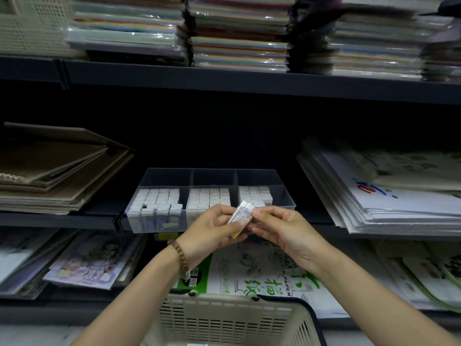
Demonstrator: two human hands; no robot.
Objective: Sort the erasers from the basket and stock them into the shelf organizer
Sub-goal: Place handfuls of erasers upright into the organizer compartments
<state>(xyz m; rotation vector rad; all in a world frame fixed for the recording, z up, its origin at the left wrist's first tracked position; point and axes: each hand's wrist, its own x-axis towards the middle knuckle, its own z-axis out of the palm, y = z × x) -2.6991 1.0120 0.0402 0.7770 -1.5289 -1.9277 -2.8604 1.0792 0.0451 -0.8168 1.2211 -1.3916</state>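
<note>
Against dark shelf rack [224, 86], beige slotted basket [224, 318] sitting at frame bottom, contents not showing. Clear organizer [282, 193] sitting at middle shelf front edge, three front bays holding rows of stocked erasers [157, 198], back bays too dark to read. Left hand [212, 233] and right hand [287, 233] meeting just in front of organizer, both pinching eraser bundle [240, 216] between fingertips, bundle tilting up toward middle and right bays

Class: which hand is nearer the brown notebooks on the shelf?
Left. The left hand is to the right of the brown notebooks; the right hand is farther right still, past the erasers both hold.
</note>
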